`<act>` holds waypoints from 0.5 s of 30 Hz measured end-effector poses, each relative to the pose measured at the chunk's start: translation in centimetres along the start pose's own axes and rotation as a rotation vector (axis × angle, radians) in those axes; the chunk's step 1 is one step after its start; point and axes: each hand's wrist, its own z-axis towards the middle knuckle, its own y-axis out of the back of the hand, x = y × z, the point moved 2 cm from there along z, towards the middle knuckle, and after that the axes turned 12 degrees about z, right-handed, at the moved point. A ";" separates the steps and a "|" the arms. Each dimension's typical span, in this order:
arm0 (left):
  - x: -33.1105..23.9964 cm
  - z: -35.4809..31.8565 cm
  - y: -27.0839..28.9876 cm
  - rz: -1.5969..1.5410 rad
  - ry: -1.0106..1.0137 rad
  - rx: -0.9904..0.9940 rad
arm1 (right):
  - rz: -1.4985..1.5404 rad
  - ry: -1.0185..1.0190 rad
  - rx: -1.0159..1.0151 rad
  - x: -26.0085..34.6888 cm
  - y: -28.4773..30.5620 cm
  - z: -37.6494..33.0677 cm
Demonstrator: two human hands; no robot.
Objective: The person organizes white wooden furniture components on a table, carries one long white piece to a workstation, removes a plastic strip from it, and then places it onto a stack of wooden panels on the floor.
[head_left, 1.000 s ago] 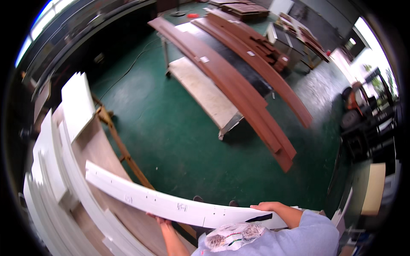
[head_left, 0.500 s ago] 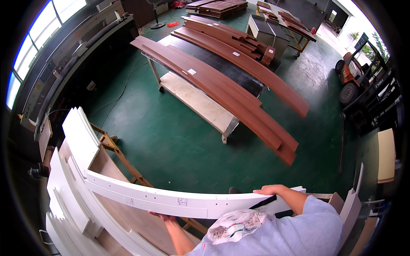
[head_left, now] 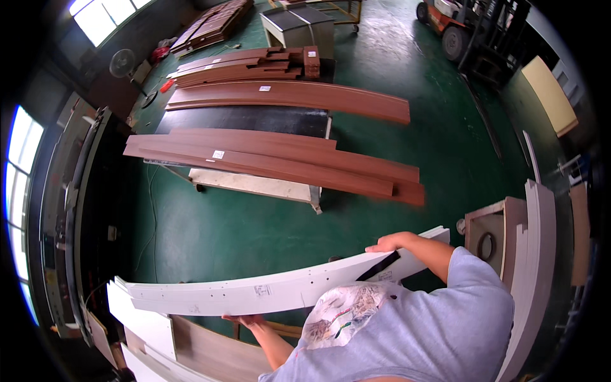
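Note:
I carry a long, curved white panel (head_left: 267, 294) held flat across my front, above a green floor. My right hand (head_left: 393, 242) grips its upper edge near the right end, fingers curled over it. Under the panel's lower edge, left of the middle, my left hand (head_left: 245, 319) supports it from below. The panel has small drilled holes and a dark strip near my right hand. My grey-sleeved shoulder hides part of its right end.
Long curved red-brown boards (head_left: 273, 162) lie on a low table ahead, more (head_left: 286, 95) behind it. White curved panels (head_left: 538, 254) stand at right, others (head_left: 146, 321) at lower left. A forklift (head_left: 455, 25) is parked at the far right, a fan (head_left: 121, 63) at far left.
My view has swung to the right: the red-brown boards moved from upper right to centre. The white panel stayed in both hands and now sits more level across my front.

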 end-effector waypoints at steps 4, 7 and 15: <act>2.4 6.2 -1.2 0.067 0.093 0.122 | 0.178 -0.055 -0.023 -2.6 -1.8 -1.1; 5.2 8.8 -6.5 0.150 0.188 0.204 | 0.277 -0.088 -0.149 -6.5 -4.0 -2.1; 17.0 12.2 -17.7 0.177 0.361 0.402 | 0.626 -0.083 -0.231 -17.8 -6.1 -5.8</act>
